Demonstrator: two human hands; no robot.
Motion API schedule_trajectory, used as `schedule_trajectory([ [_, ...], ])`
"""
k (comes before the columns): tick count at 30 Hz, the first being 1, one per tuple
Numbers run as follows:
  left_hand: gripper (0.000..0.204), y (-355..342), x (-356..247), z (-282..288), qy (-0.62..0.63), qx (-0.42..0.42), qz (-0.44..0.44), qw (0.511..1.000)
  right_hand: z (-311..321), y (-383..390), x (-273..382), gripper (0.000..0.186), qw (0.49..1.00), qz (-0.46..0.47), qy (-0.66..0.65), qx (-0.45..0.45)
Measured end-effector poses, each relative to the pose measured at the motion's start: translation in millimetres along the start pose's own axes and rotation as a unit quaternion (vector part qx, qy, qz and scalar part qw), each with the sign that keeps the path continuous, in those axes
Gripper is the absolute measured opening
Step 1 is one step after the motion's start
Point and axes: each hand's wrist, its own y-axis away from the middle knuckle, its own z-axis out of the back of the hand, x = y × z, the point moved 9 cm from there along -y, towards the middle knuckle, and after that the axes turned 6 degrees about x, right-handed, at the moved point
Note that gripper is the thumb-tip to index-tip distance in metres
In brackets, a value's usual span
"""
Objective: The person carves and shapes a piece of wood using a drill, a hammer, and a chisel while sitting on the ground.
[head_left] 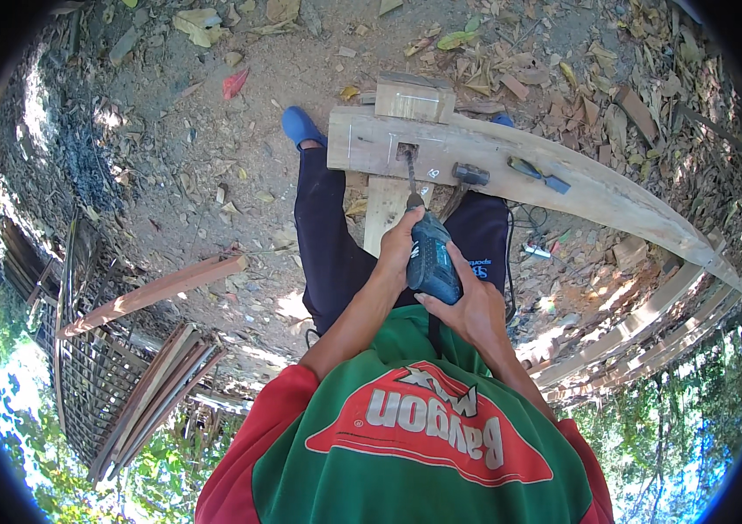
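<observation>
Both my hands are closed round a blue-green power drill [432, 262]. My left hand [399, 247] wraps its front part near the chuck, and my right hand [469, 301] grips the rear of its body. The long drill bit [411, 179] points away from me, its tip at a squarish dark hole [407, 151] in a thick wooden plank [467, 148]; how deep the tip sits I cannot tell. White marks are drawn on the wood round the hole. A hammer [470, 174] and a chisel-like tool [539, 175] lie on the plank, right of the hole.
A wooden block [415, 98] sits at the plank's far edge, and another board [381, 214] lies under it. A reddish timber [157, 295] and stacked strips [157, 397] are at left. Long boards [642, 327] lie at right. Dry leaves and wood chips cover the ground.
</observation>
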Motion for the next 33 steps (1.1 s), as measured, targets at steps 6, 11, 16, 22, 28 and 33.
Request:
schedule_trajectory([
  [6,0.035,-0.1,-0.9,-2.7,-0.002,0.0,-0.002,1.0,-1.3,-2.9,-3.7,0.094,1.0,0.005,0.003,-0.009],
  [11,0.034,-0.2,0.2,-2.0,0.002,0.003,-0.001,1.0,0.2,-2.0,-1.6,0.094,1.0,-0.001,0.009,-0.007],
  [16,0.034,-5.6,1.8,1.4,0.001,0.002,-0.003,1.0,1.1,-2.6,-0.6,0.094,1.0,0.003,0.005,-0.007],
  [22,0.037,-6.4,0.7,-0.1,0.0,0.004,0.004,1.0,0.9,-4.0,-0.9,0.094,1.0,0.003,0.007,-0.008],
  [28,0.037,-2.8,1.0,-3.5,0.007,0.003,0.003,1.0,3.5,-3.9,-1.2,0.095,1.0,0.004,0.002,-0.003],
  [33,0.036,-1.2,-0.7,-2.3,0.01,-0.005,-0.003,1.0,0.5,-4.3,-3.8,0.095,1.0,0.008,0.003,-0.008],
])
